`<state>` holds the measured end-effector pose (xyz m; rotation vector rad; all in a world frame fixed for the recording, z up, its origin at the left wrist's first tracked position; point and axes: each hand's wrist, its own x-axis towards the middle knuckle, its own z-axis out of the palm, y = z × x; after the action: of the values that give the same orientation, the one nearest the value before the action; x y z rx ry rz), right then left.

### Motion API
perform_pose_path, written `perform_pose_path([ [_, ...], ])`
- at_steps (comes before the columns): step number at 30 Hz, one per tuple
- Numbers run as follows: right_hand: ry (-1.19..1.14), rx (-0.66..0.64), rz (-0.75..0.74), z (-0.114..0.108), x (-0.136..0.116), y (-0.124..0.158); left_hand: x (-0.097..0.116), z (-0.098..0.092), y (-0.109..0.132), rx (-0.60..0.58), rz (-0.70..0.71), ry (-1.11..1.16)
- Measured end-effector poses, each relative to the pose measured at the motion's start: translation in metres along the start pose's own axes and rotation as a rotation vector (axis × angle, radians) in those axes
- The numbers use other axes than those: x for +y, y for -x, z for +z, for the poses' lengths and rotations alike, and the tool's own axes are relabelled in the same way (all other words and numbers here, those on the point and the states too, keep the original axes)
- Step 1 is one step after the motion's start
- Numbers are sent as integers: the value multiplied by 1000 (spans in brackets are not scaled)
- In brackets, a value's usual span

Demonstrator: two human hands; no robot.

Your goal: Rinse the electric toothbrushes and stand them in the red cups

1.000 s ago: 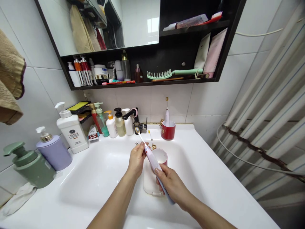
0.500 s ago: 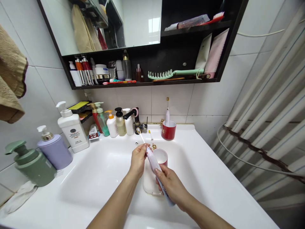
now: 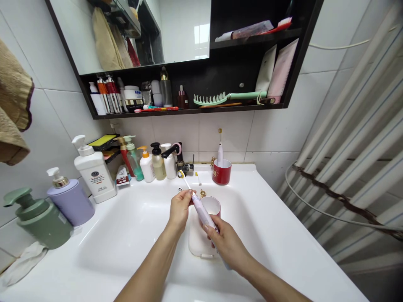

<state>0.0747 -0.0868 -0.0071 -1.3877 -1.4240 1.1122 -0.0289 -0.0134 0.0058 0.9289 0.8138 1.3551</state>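
Observation:
Over the white sink (image 3: 126, 226) I have an electric toothbrush (image 3: 203, 212) with a pale lilac handle, tilted up to the left. My left hand (image 3: 181, 209) pinches its thin neck, just below the brush head (image 3: 181, 175). Around the lower handle my right hand (image 3: 225, 241) is closed, hiding part of it. Behind the handle stands a red cup (image 3: 211, 204) with a white inside, partly covered, at a pale tray (image 3: 197, 247). A loose brush head (image 3: 198, 178) lies on the sink's back ledge.
A second red cup (image 3: 222, 173) holds another electric toothbrush (image 3: 220, 153) at the back. The black faucet (image 3: 180, 157) stands beside several pump bottles (image 3: 146, 165). A dark cabinet (image 3: 185, 112) hangs overhead, and white pipes (image 3: 349, 167) run along the right.
The view has shifted slightly. Both hands keep their hold on the electric toothbrush, whose handle has turned a little, and my right hand covers more of its lower end.

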Motion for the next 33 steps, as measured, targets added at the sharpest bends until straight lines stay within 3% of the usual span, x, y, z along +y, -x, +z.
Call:
perform_pose_path([
  [9,-393,-209,139,9,-4,9,-1,3,2,-117,-30,65],
  [14,-568,-210,118,4,-12,6,0,14,17,-170,-200,240],
  [17,-728,-248,205,-2,-14,3,1,16,22,-255,-278,280],
  [23,-881,-429,377,-6,-9,5,7,8,12,-139,-133,277],
  [28,-815,-442,364,-3,-4,7,8,2,6,-58,-64,194],
  [33,-800,-442,368,0,-2,8,6,0,4,-50,-38,159],
])
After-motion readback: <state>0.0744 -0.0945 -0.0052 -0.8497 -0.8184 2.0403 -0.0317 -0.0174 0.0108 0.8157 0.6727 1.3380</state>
